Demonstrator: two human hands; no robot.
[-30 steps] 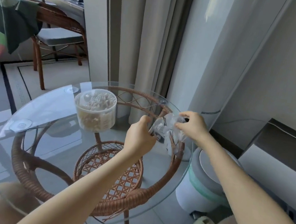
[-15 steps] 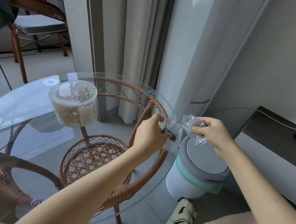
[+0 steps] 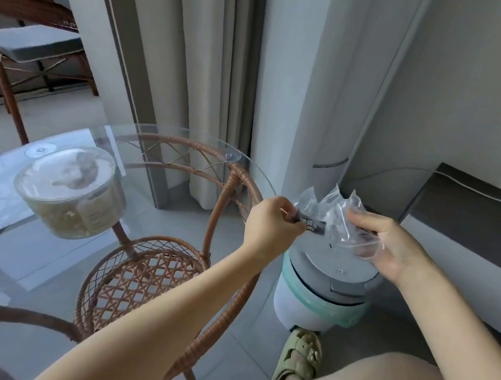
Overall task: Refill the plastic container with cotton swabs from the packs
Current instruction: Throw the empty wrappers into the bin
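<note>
A round clear plastic container (image 3: 71,191) packed with cotton swabs stands on the glass table (image 3: 184,143), to the left. My left hand (image 3: 271,226) and my right hand (image 3: 388,244) hold a crumpled clear plastic pack (image 3: 324,211) between them, off the table's right edge and above a lidded bin (image 3: 322,286). The left hand pinches the pack's dark label end; the right hand clutches the crinkled other end. The pack looks empty.
The glass top rests on a rattan frame with a woven lower shelf (image 3: 143,281). The white and mint bin stands on the floor beside my sandalled foot (image 3: 297,364). A dark low cabinet (image 3: 466,230) is at the right, a rattan chair (image 3: 36,44) at the far left.
Both hands carried the pack rightward, from over the table to above the bin. The view swung right with them, so the container now sits further left.
</note>
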